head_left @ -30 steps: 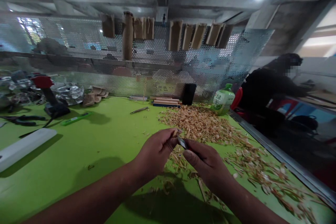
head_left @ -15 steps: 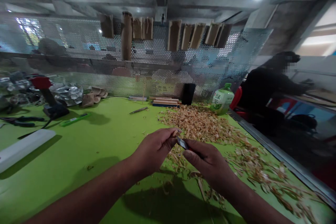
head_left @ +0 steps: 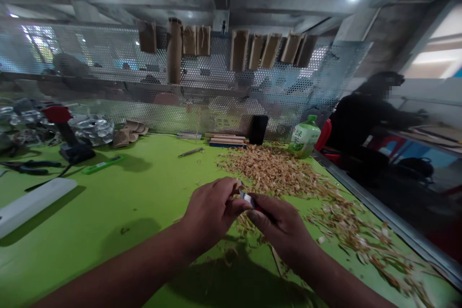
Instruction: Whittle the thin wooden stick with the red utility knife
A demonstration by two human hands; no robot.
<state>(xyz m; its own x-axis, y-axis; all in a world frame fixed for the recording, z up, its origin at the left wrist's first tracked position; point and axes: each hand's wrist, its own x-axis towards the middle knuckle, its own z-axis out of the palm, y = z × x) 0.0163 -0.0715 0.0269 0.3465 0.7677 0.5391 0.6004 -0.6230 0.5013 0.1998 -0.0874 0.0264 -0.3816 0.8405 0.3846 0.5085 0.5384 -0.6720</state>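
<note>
My right hand [head_left: 279, 221] is closed around the dark and red handle of a carving knife [head_left: 247, 197], its short metal blade pointing left. Facing it, my left hand [head_left: 212, 209] is closed, thumb stretched to the blade. A small piece of wood sits in the left fingers, almost wholly hidden by them. Both hands meet above the green table, just in front of a heap of wood shavings [head_left: 277, 168]. Loose curled shavings also lie under the hands.
A green-capped bottle [head_left: 304, 137], a black phone [head_left: 259, 129] and a stack of wood strips [head_left: 227, 141] stand at the back. Leftward lie a pen-like tool [head_left: 190, 152], a green cutter [head_left: 104, 164], pliers [head_left: 31, 167] and a white block [head_left: 36, 204]. A person [head_left: 368, 110] sits at right.
The knife blade and my right hand have shifted slightly left and down, closer to the left thumb. My left hand has turned, hiding the wood tip that showed before.
</note>
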